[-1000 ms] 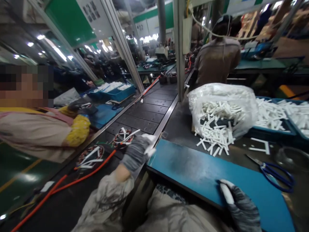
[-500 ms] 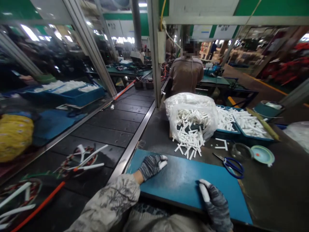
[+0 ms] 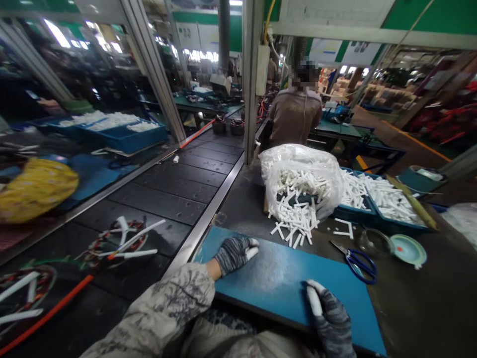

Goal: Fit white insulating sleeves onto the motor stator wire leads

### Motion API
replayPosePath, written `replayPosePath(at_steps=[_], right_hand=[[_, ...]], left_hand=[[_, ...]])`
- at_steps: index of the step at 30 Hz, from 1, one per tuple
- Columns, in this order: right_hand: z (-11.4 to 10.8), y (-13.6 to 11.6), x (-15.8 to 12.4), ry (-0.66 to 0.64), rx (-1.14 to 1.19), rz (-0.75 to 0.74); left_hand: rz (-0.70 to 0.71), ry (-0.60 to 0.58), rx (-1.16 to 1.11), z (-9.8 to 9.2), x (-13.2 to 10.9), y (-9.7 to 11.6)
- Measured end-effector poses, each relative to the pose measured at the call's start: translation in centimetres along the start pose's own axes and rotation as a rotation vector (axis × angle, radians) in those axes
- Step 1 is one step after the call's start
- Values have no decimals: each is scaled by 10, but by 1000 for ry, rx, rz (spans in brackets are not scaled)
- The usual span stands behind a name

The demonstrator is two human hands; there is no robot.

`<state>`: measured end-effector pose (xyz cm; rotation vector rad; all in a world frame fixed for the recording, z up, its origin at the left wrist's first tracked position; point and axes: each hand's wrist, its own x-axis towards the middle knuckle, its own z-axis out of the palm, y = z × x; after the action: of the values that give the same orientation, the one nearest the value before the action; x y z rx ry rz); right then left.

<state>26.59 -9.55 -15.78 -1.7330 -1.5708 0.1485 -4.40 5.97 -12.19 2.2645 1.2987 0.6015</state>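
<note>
My left hand [image 3: 236,254], in a grey-and-black knit glove with white fingertips, rests on a blue mat [image 3: 276,271]. Its fingers are loosely bent and nothing shows in them. At the mat's near right part lies my right hand [image 3: 328,315], gloved the same way, with thumb and forefinger slightly apart and no object between them; its other fingers are partly hidden. Blue-handled scissors [image 3: 359,263] lie across the mat's right edge. Beyond the mat, short white tubes [image 3: 296,219] spill from a clear plastic bag [image 3: 328,199].
Left of me runs a dark conveyor [image 3: 179,194] carrying wire-wound coils [image 3: 121,238] with white sleeves and an orange tube [image 3: 55,308]. Blue bins [image 3: 395,223] of white tubes and a small dish [image 3: 408,250] stand right. One co-worker [image 3: 296,114] is ahead; another's yellow sleeve [image 3: 40,191] is across the belt.
The view has shifted slightly, so the background sits further right. The coils and orange tube have slid a little toward the left. The yellow sleeve reaches further right. My hands stay in place.
</note>
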Motion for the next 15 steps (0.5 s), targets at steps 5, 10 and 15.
replayPosePath(at_steps=[5, 10, 15], right_hand=[[1, -7, 3, 29, -11, 13], [-2, -8, 6, 2, 17, 19], [0, -11, 6, 2, 0, 18]], left_hand=[[-14, 6, 18, -2, 0, 1], [-23, -6, 40, -3, 2, 3], [-52, -26, 61, -6, 3, 5]])
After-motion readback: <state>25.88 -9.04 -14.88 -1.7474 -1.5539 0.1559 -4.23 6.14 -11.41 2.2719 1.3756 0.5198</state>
